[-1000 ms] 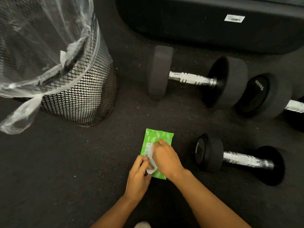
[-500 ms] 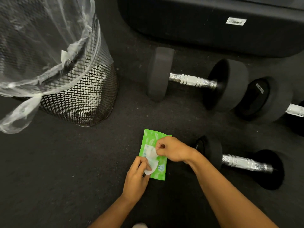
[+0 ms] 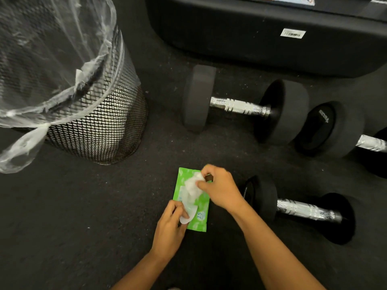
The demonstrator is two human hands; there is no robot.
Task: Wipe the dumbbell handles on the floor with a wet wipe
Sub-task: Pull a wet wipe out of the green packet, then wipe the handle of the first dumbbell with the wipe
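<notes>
Up and to the left of my fingers stands the mesh bin (image 3: 100, 126) with its clear liner (image 3: 52, 65). Straight beyond them lies the big dumbbell (image 3: 245, 106), its chrome handle (image 3: 240, 106) bare, and past that a black padded bench base (image 3: 251, 38). Off to the right, another dumbbell (image 3: 333, 128) runs out of view, and the small dumbbell (image 3: 297, 209) lies just beside my right wrist, its handle (image 3: 307, 210) shining.

Under my fingers, flat on the floor (image 3: 73, 216), is the green wipe pack (image 3: 202, 221). My left hand (image 3: 169, 229) curls its fingers round the peeled-back flap (image 3: 187, 215) and keeps it open. My right hand (image 3: 222, 189) pinches a white wipe (image 3: 193, 184), bunched and only partly drawn from the opening.

By my reckoning the job has barely begun: the wipe is not yet free of the pack, no handle is being touched, and all three handles I can see are left to do.

The pack shows "15" in blue near its lower end. The farther right dumbbell has white lettering on its end cap, too small to read; the bench carries a white barcode sticker (image 3: 292, 34), likewise unreadable.
</notes>
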